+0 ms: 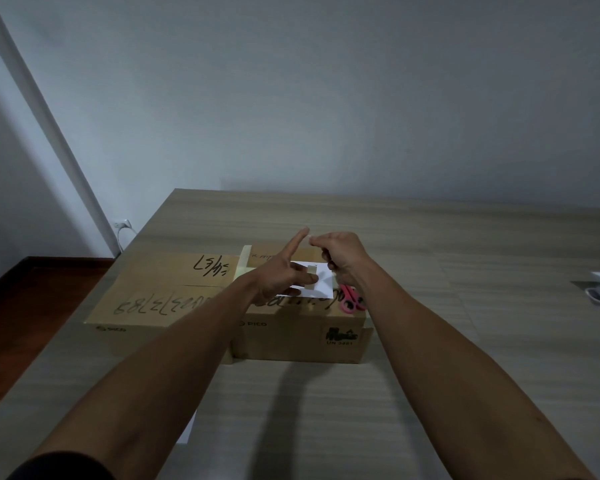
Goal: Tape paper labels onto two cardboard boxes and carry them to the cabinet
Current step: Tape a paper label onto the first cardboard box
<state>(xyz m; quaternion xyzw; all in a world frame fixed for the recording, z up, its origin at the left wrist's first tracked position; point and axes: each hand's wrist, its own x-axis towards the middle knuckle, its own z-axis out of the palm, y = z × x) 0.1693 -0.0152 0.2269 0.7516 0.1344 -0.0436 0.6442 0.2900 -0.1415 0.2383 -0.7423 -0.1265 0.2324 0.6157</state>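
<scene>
My right hand (340,258) pinches something thin, probably tape. My left hand (284,275) is spread, forefinger raised to it, thumb holding the paper label (321,284) on the right box (302,327). I should pull the strip taut and lay it flat across the label's edge.

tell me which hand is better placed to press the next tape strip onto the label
Right hand: its fingers pinch something small just above the label. The left hand is spread flat on the paper, steadying it.
</scene>
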